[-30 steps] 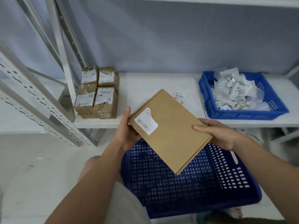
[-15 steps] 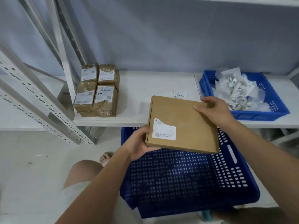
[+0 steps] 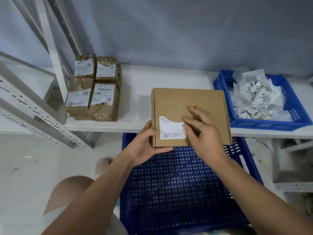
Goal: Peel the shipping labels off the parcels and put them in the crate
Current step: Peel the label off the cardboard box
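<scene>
White shelf (image 3: 169, 78) behind flat brown box (image 3: 188, 102), torn white label (image 3: 171, 128).

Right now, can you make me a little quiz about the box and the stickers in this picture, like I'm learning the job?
1. True or false: the white label has come off the flat box.
2. Which hand grips the box's near left corner: left or right?
3. Where do the peeled labels lie? A) in the small blue crate on the shelf; B) on the floor; C) on the stacked parcels.

Key: 1 false, it is stuck on, with part of its top missing. 2 left; the right hand touches the label's edge. 3 A.
</scene>
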